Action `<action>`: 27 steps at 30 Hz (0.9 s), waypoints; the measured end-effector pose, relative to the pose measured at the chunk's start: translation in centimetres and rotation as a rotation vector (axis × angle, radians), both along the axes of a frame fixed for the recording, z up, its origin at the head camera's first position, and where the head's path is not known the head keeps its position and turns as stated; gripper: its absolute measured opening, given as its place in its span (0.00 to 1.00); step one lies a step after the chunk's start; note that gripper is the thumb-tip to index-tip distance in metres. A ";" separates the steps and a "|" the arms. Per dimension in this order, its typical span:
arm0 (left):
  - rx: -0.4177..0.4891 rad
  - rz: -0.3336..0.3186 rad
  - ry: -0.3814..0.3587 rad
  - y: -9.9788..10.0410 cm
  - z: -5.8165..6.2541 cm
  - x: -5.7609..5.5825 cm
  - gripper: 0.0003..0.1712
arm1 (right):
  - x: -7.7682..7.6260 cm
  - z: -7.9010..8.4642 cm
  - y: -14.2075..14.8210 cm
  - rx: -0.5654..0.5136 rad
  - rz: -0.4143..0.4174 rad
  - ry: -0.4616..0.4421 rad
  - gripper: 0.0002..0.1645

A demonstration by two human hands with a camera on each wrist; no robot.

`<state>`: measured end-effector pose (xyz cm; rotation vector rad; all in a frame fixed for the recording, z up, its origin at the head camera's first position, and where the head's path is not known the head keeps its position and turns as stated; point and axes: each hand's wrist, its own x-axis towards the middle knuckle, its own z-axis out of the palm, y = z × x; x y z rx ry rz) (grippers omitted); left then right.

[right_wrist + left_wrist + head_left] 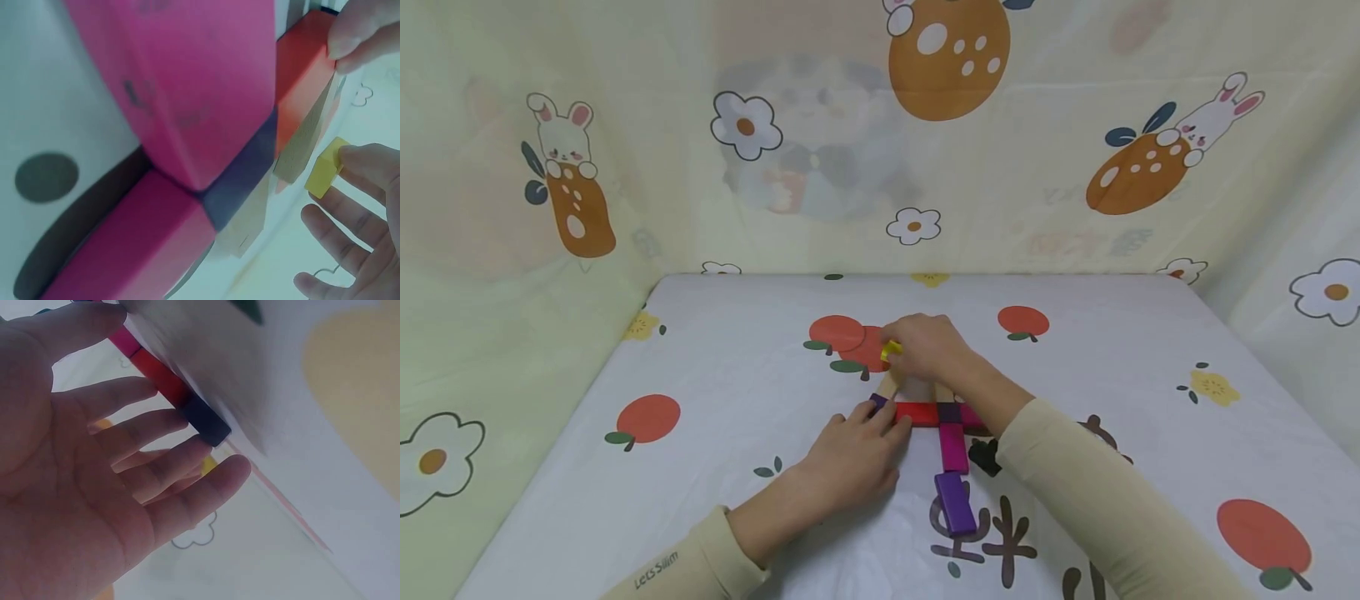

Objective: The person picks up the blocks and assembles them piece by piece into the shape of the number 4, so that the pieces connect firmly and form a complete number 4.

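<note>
My right hand (928, 346) pinches a small yellow block (890, 350) between thumb and fingers, above the far side of a row of blocks. In the right wrist view, the other fingers of that hand spread away from the yellow block (326, 169). My left hand (861, 454) rests its fairly straight fingertips at the row's left end, touching a dark blue block (207, 420) and a red block (917, 414). A dark block (949, 413) joins the red one to two magenta blocks (953, 448). Two plain wooden blocks (304, 140) lie beyond the row, partly hidden.
A purple block (955, 504) lies at a slight angle at the near end of the magenta one. The white cloth (715, 367) has printed fruit and flowers. Patterned curtains (820, 183) stand behind and at both sides.
</note>
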<state>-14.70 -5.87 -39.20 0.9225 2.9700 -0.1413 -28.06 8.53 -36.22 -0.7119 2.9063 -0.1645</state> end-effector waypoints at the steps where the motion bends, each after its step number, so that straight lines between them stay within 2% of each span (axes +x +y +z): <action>1: -0.001 0.001 0.000 0.0 0.0 0.0 0.36 | -0.1 -0.1 0.1 0.000 -0.016 0.000 0.25; 7: -0.003 0.012 -0.013 0.0 -0.1 0.0 0.37 | -0.6 -0.5 1.0 -0.020 -0.077 -0.008 0.23; 16: -0.010 0.018 -0.025 0.0 0.0 0.0 0.37 | -0.9 -0.9 1.7 -0.009 -0.073 0.007 0.21; 27: -0.015 0.016 -0.033 -0.1 0.0 -0.1 0.39 | -1.0 -1.2 1.6 -0.003 -0.083 -0.021 0.24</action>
